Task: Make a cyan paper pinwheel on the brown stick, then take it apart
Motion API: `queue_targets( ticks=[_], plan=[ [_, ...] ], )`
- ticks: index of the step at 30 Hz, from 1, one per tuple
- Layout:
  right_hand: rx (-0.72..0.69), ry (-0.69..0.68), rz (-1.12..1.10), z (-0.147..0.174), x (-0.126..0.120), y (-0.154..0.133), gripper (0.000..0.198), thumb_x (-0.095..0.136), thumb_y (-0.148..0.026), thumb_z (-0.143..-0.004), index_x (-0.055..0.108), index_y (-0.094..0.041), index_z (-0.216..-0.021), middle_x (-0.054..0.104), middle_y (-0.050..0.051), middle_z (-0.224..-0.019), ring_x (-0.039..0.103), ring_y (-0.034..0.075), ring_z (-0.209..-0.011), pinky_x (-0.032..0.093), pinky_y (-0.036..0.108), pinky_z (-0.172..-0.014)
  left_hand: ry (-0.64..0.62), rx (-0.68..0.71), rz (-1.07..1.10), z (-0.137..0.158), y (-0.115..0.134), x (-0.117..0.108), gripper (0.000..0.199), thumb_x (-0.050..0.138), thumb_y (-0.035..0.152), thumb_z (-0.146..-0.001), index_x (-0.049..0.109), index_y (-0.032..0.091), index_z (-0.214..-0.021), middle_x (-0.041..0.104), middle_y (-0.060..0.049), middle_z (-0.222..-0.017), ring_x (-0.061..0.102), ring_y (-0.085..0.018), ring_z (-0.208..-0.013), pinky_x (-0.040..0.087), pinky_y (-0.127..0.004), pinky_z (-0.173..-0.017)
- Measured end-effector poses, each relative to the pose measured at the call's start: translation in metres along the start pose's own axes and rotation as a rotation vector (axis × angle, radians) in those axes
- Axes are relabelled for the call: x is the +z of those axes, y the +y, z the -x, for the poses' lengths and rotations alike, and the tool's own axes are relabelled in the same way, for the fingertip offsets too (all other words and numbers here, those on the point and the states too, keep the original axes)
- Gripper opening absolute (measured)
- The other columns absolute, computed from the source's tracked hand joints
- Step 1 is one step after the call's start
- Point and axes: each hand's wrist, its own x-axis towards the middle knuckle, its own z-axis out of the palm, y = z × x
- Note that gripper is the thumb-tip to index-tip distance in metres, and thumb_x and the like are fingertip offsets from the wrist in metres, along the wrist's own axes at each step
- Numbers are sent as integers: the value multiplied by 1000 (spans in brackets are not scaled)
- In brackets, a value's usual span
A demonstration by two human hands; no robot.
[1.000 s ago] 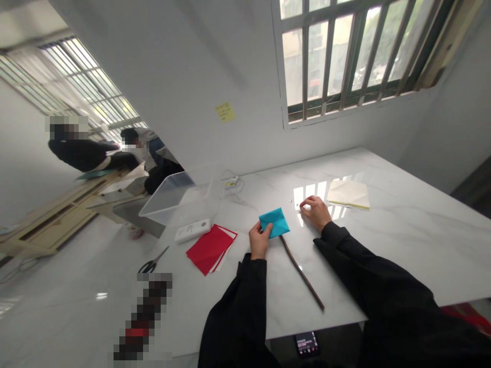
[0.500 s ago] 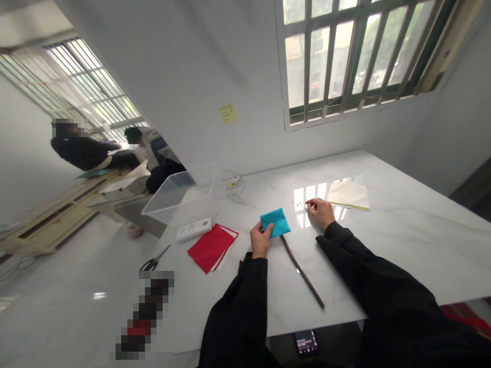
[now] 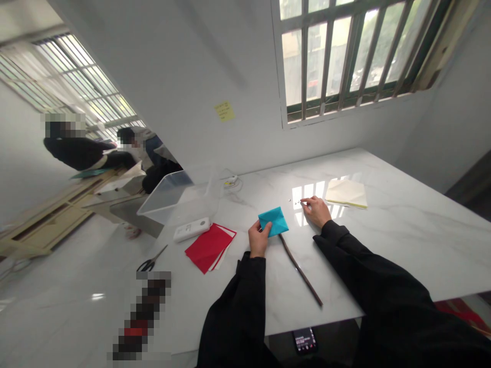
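My left hand [image 3: 260, 237] pinches a folded blue square of paper [image 3: 273, 222] between thumb and fingers, holding it above the table. A thin brown stick [image 3: 301, 271] lies below it, its far end beside or under the paper. My right hand [image 3: 316, 210] rests low over the table to the right, index finger stretched out and thumb a little apart from it. Its fingertips are at several tiny shiny bits [image 3: 296, 203] on the tabletop, too small to name. A stack of cream paper [image 3: 347, 193] lies just right of that hand.
To the left lie red paper sheets [image 3: 209, 248], a white oblong device [image 3: 192, 229] and black scissors [image 3: 152, 259]. Behind stands a clear plastic bin [image 3: 164, 202]. A phone [image 3: 305, 341] lies below the table's front edge [image 3: 307, 326]. Two people [image 3: 76, 151] sit in the background.
My right hand's index finger has reached out further toward the tiny bits. The left hand still holds the blue paper. The whole view has shifted slightly.
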Motion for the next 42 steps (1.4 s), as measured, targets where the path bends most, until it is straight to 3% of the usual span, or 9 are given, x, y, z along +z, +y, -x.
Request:
queue_targets(
  ticks=[28, 35, 42],
  plan=[
    [63, -23, 40, -6, 3, -7, 30, 57, -24, -96, 76, -25, -119, 68, 8, -95, 58, 25, -91, 45, 35, -82, -9, 0, -22, 0, -1, -1, 44, 82, 42, -70, 77, 9, -100, 80, -13, -97, 73, -25, -87, 58, -36, -84],
    [-114, 3, 35, -5, 4, -17, 26, 58, -20, -96, 78, -23, -112, 64, 10, -108, 58, 26, -104, 48, 34, -89, 1, -10, -20, -3, -5, 0, 44, 82, 42, -68, 77, 10, -98, 79, -12, -94, 72, -24, -84, 57, -35, -81],
    [-108, -48, 43, -6, 7, -16, 21, 61, -28, -98, 80, -24, -107, 66, 9, -100, 59, 24, -98, 48, 33, -86, -6, -6, -21, 0, 2, 0, 45, 82, 42, -67, 77, 10, -98, 79, -13, -96, 72, -25, -85, 57, -35, -82]
  ],
)
